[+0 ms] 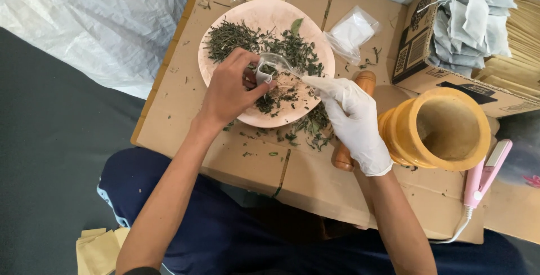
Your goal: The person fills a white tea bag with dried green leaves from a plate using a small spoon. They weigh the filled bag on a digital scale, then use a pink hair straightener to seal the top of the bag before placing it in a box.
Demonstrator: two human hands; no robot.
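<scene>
Head view looks down on a flattened cardboard surface (pixel 236 157) across the person's lap. The bare left hand (pixel 228 92) pinches a small white tea bag (pixel 263 72) open over a pale pink plate (pixel 225 13) strewn with dried green leaves (pixel 230 36). The gloved right hand (pixel 351 120) has its grip closed on a clear plastic spoon (pixel 279 61), the tip right at the bag's mouth. Just beside that hand lie a wooden pestle (pixel 343 157) and a yellow wooden mortar (pixel 444 128). A brown printed carton (pixel 416 44) at the upper right holds a heap of empty grey-white bags (pixel 472 16). A clear plastic pouch (pixel 351 33) lies near the plate, and a pink flat sealing iron (pixel 486 173) beside the mortar.
</scene>
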